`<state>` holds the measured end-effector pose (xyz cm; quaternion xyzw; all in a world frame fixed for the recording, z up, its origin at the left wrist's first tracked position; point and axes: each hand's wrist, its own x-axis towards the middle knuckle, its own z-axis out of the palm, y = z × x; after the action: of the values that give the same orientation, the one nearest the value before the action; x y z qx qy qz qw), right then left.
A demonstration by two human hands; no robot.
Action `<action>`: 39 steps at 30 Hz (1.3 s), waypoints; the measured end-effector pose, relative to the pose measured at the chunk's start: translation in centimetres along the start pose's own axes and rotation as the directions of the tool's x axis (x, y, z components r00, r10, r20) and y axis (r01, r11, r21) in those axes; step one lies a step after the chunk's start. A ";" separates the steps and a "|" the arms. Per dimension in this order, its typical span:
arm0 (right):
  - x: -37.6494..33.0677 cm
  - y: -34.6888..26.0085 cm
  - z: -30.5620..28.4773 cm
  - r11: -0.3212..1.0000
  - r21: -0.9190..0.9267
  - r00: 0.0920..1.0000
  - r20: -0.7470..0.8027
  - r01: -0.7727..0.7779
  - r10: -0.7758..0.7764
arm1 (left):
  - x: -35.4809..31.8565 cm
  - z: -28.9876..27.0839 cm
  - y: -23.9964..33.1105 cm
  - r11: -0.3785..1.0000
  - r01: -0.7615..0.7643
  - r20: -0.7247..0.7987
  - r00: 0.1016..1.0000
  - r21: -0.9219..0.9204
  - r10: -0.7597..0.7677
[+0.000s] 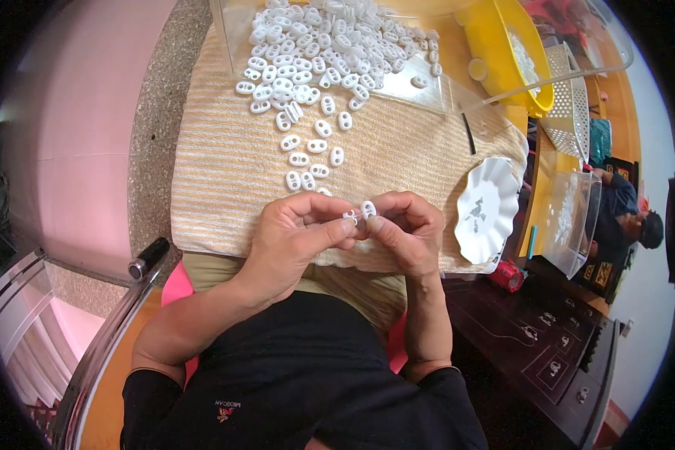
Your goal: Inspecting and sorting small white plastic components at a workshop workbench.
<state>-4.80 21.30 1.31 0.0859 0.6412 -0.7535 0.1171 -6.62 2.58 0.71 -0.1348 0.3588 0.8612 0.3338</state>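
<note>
Close together over the near edge of a striped towel (225,172), my two hands meet at the fingertips. Between thumb and forefinger of my left hand (289,236) is a small white plastic piece (349,216), mostly covered by the fingers. A white oval plastic piece with two holes (368,208) stands pinched in my right hand (412,232). The two pieces nearly touch; whether they are joined I cannot tell. Just beyond my hands lie several loose two-holed ovals (307,180), leading back to a large heap of the same pieces (315,45).
Right of my hands stands a scalloped white dish (495,191) with tiny grey bits in it. A thin black stick (469,133) lies beyond it. Farther back are a clear plastic box (450,94), a yellow basin (495,30) and a perforated basket (566,97). Another person (622,210) sits far right.
</note>
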 end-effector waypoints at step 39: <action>-0.3 0.3 -0.3 0.981 -0.128 0.985 0.105 0.147 -0.134 | 0.0 -0.1 -0.3 0.998 -0.012 -0.012 1.000 0.064 0.012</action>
<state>-4.46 21.52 1.04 -0.0039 0.6891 -0.7177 0.0997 -6.36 2.69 0.52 -0.1274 0.3893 0.8503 0.3305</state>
